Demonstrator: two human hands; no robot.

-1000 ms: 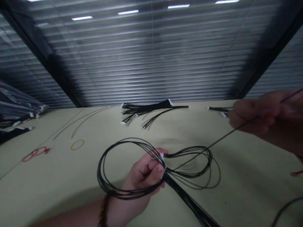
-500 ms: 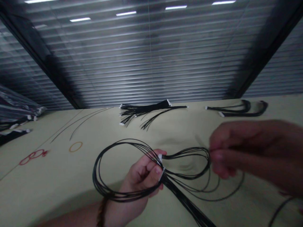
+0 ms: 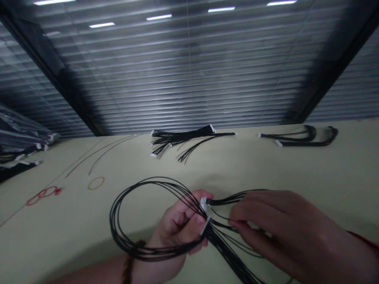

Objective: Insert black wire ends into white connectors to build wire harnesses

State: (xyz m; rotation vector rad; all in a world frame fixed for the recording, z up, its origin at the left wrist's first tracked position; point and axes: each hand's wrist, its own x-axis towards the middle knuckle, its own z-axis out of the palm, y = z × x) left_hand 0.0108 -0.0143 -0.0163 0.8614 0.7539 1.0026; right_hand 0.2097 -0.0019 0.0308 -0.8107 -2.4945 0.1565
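My left hand is closed around a black wire harness, thumb pressed against its white connectors. The upper white connector points toward my right hand, and the lower white connector lies along my thumb tip. Wires loop out wide to the left, and a thick bundle runs down to the right. My right hand pinches a single black wire between thumb and finger. That wire's tip is close to the upper connector; whether it enters a slot I cannot tell. My right hand hides part of the right loop.
Black cable bundles with white connectors lie by the blinds, and two bent cables rest at the back right. On the left are a yellow rubber band, a red looped band, loose wires and a plastic bag.
My right hand has moved left, from the outer end of the right loop to near the connectors, with the wire in its pinch. My left hand has stayed nearly in place.
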